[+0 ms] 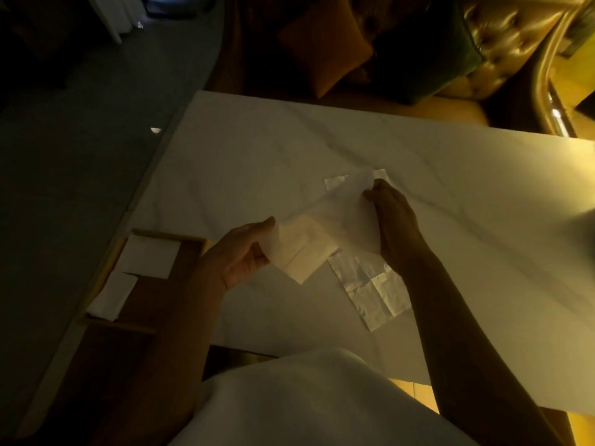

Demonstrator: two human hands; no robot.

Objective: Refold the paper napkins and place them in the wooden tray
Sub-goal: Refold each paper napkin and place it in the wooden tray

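I hold a white paper napkin (325,230) stretched above the marble table (257,156). My left hand (240,254) pinches its near corner and my right hand (391,214) pinches its far corner. An unfolded napkin (370,288) lies flat on the table below my right wrist. A small strip of another napkin (335,182) shows on the table beyond the held one. The wooden tray (151,304) sits at the table's left edge with two folded napkins, one at the far end (149,257) and another on the left (112,296).
A gold tufted sofa (502,43) with an orange cushion (325,49) and a dark green cushion (428,56) stands beyond the table. Dark floor lies to the left. My white-clothed lap (306,400) fills the bottom of the view.
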